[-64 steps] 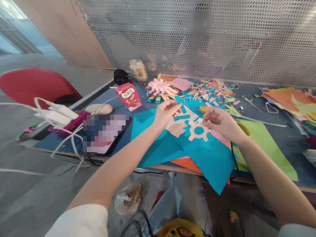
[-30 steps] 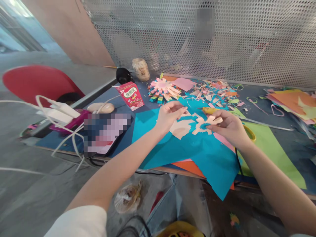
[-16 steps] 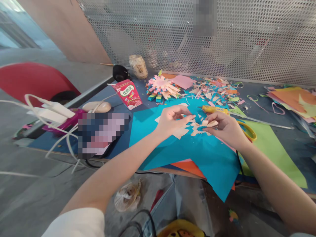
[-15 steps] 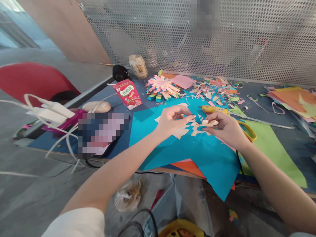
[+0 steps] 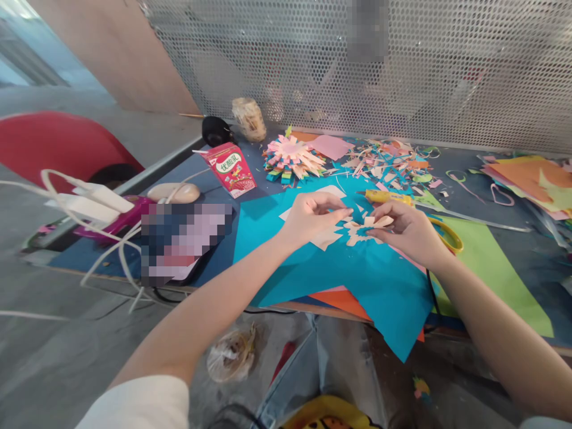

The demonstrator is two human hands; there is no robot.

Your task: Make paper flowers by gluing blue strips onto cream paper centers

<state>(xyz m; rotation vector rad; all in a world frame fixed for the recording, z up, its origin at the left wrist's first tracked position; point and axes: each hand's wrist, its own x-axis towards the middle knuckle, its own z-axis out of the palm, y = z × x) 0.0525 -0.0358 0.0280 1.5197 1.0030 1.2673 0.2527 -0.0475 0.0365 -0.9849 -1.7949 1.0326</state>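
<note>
My right hand (image 5: 406, 229) pinches a cream fringed paper strip (image 5: 360, 234), whose cut tabs curve out above the blue paper sheet (image 5: 286, 268). At the strip's left side is my left hand (image 5: 315, 220), its thumb and fingers pressed together; whatever lies between those fingertips is too small to make out. Under and beside the left hand lies a pale cut paper piece (image 5: 327, 239) with a notched edge. Just behind my right hand rests a yellow hot glue gun (image 5: 388, 197), its nozzle pointing left. Yellow scissor handles (image 5: 449, 235) show beside the right wrist.
A layered paper flower (image 5: 292, 156) and a heap of paper scraps (image 5: 388, 164) lie at the back. To the left are a red drink carton (image 5: 230, 170), a phone (image 5: 187, 244) and a cabled power strip (image 5: 111, 217). Green paper (image 5: 496, 268) covers the right front.
Both hands and the fringed strip stay almost where they were. The whole view has shifted very slightly.
</note>
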